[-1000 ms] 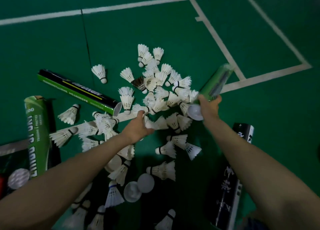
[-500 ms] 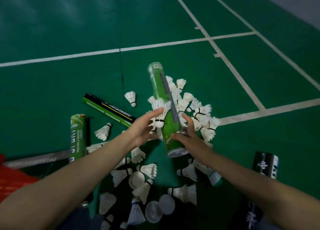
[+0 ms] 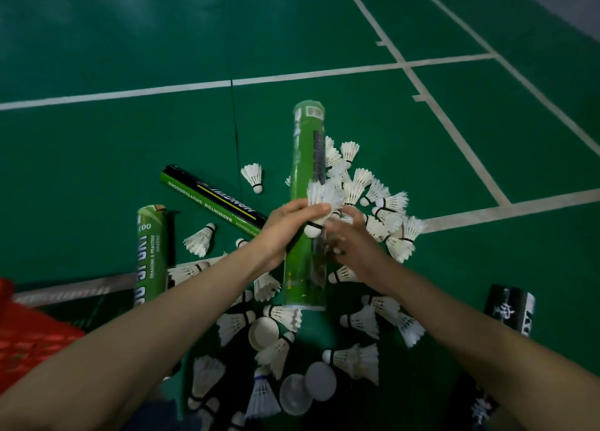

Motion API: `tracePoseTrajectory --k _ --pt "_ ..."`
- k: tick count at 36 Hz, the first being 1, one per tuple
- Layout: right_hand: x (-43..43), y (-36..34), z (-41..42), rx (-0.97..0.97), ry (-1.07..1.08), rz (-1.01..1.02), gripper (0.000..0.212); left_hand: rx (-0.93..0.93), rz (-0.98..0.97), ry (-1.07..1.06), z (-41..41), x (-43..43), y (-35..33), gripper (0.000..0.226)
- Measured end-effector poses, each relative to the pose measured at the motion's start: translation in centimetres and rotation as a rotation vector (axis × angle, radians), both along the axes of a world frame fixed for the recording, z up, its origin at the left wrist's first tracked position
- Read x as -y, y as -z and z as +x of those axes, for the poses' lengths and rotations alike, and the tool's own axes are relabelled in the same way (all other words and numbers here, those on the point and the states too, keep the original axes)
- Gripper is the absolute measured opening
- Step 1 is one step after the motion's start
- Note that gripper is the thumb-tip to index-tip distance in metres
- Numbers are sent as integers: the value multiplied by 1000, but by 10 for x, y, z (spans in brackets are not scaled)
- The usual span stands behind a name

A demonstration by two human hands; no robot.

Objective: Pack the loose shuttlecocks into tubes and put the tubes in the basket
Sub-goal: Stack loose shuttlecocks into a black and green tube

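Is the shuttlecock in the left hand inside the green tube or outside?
Outside. The left hand pinches the shuttlecock in front of the green tube, feathers and cork visible.

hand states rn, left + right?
Left hand: pinching a shuttlecock.
Right hand: gripping the green tube; its fingers are motion-blurred.

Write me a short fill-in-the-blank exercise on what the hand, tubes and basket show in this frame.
1. The left hand pinches a white ____.
2. The raised tube behind that grip is coloured ____.
3. The black-and-green tube lies on the floor to the ____ of the raised tube.
4. The basket at the lower left edge is ____.
Missing words: shuttlecock; green; left; red.
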State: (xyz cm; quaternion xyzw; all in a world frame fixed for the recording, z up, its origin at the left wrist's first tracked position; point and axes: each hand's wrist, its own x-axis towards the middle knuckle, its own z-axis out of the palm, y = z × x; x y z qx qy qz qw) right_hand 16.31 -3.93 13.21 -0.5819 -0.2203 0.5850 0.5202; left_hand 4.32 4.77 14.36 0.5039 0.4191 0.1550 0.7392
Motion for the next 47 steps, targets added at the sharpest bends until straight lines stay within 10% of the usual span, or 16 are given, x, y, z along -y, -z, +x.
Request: tracePoseTrajectory --k 16,29,36,44,47 --pt "-8 -4 16 370 -4 154 17 -180 244 58 8 0 21 53" --pt "-13 18 8 101 190 -90 35 -257 270 281 -5 15 48 47" --pt "-18 56 -16 -72 356 -94 43 -254 -87 30 3 30 67 58" --pt "-14 67 0 515 207 -201 17 -439 324 84 -2 16 87 66" --pt "-6 78 14 285 307 -401 44 -466 452 189 -12 21 95 75"
